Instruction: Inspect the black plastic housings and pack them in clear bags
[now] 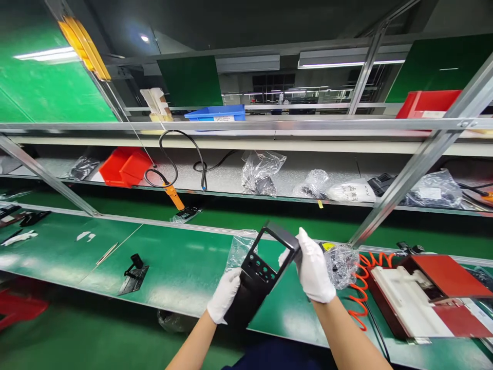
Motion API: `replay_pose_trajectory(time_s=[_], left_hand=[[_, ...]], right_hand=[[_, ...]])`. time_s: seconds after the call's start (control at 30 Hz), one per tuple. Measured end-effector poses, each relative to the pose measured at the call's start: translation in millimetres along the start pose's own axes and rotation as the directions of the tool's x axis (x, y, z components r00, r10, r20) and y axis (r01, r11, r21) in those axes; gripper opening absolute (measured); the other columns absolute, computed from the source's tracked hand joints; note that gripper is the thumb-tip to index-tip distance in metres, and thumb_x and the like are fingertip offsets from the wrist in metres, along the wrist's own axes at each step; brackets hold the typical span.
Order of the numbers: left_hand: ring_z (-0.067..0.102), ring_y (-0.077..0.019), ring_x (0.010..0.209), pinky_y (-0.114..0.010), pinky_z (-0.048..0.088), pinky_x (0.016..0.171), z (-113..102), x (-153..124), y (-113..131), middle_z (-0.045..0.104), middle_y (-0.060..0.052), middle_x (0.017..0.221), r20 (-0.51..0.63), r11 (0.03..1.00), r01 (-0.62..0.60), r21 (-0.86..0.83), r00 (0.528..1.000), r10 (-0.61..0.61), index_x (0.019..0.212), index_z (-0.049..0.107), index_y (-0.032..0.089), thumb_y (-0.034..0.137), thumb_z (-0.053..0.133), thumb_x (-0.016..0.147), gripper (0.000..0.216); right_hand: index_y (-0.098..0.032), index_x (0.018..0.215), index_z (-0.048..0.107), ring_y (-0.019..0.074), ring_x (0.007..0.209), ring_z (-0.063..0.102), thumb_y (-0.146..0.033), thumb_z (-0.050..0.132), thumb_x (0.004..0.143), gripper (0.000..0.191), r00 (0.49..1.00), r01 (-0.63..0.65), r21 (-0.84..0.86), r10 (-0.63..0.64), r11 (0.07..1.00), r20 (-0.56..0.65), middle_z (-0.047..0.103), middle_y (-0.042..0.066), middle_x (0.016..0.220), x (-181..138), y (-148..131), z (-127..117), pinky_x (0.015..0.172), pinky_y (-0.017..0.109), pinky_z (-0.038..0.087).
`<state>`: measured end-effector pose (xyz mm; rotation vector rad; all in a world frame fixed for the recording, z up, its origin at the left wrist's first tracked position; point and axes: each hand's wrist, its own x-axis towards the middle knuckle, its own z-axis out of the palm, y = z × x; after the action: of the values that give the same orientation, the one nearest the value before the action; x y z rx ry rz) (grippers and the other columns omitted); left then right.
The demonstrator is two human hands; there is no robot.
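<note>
Between my two white-gloved hands, tilted above the green bench, is a black plastic housing (pixel 246 300) with a large rectangular opening and several small round holes below it. My left hand (pixel 224 294) grips its lower left edge. At the upper right corner, my right hand (pixel 314 264) is closed round the frame, with part of its fingers behind the opening. A clear plastic bag (pixel 241 246) lies on the bench behind the housing. Close to my right hand sits a bubble-wrapped bundle (pixel 342 266).
To the right are a coiled orange air hose (pixel 360 293) and a red and white fixture (pixel 408 293). A black bracket-like part (pixel 134 275) stands on the bench at left. The shelf above holds a red bin (pixel 125 167) and bagged parts (pixel 264 174). An orange electric screwdriver (pixel 173 196) hangs from it.
</note>
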<state>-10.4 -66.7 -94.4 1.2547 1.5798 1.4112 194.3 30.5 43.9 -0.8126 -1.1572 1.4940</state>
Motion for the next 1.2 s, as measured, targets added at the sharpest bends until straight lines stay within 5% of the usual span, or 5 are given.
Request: replay_pose_trajectory(time_s=[0.23, 0.43, 0.63, 0.83, 1.2], left_hand=[[0.051, -0.0149, 0.048, -0.027, 0.028, 0.049, -48.9, -13.9, 71.4, 0.058, -0.001, 0.053, -0.012, 0.516, -0.218, 0.828, 0.914, 0.405, 0.063, 0.062, 0.019, 0.084, 0.039, 0.085, 0.073], [0.056, -0.0187, 0.050, -0.030, 0.027, 0.052, -43.0, -19.4, 114.1, 0.060, -0.005, 0.052, 0.120, 0.198, -0.210, 0.957, 0.913, 0.389, 0.062, 0.066, 0.018, 0.082, 0.040, 0.087, 0.073], [0.068, -0.0238, 0.071, -0.033, 0.043, 0.061, -40.5, -14.6, 137.2, 0.073, -0.007, 0.078, 0.232, 0.083, -0.303, 0.950, 0.854, 0.466, 0.102, 0.073, 0.018, 0.064, 0.053, 0.093, 0.051], [0.068, -0.0332, 0.113, -0.045, 0.054, 0.094, -75.3, -16.0, 119.3, 0.071, -0.017, 0.121, 0.024, 0.195, -0.224, 0.955, 0.713, 0.700, 0.137, 0.055, 0.015, 0.050, 0.063, 0.092, 0.057], [0.069, -0.0213, 0.078, -0.035, 0.058, 0.076, -57.6, -25.1, 126.5, 0.071, -0.006, 0.080, 0.006, 0.699, -0.272, 0.662, 0.934, 0.358, 0.089, 0.071, 0.019, 0.052, 0.060, 0.092, 0.035]], right_hand=[[-0.024, 0.062, 0.056, 0.0143, 0.053, 0.050, -0.065, 0.061, 0.086, 0.048, 0.999, -0.010, 0.087, 0.013, 0.996, -0.034, 0.056, -0.004, 0.057, 14.6, 21.3, -37.8, 0.059, 0.031, 0.048], [-0.027, 0.108, 0.069, 0.0227, 0.094, 0.067, -0.066, 0.080, 0.067, 0.058, 0.978, 0.193, -0.132, -0.179, 0.972, 0.110, 0.072, 0.004, 0.104, 8.8, 39.8, -79.0, 0.086, 0.037, 0.053], [-0.025, 0.093, 0.067, 0.0225, 0.092, 0.068, -0.053, 0.093, 0.052, 0.056, 0.985, 0.175, 0.023, -0.175, 0.984, 0.004, 0.070, 0.001, 0.089, 9.9, 43.8, -100.5, 0.080, 0.034, 0.055], [-0.023, 0.086, 0.064, 0.0162, 0.071, 0.062, -0.055, 0.091, 0.052, 0.054, 0.945, 0.283, 0.013, -0.276, 0.959, -0.173, 0.064, -0.002, 0.077, 17.6, 35.4, -132.5, 0.070, 0.032, 0.053], [-0.028, 0.083, 0.062, 0.0188, 0.077, 0.063, -0.056, 0.074, 0.072, 0.032, 0.940, 0.150, -0.005, -0.144, 0.989, -0.309, 0.065, -0.002, 0.083, 39.2, 70.3, -163.3, 0.080, 0.040, 0.057]])
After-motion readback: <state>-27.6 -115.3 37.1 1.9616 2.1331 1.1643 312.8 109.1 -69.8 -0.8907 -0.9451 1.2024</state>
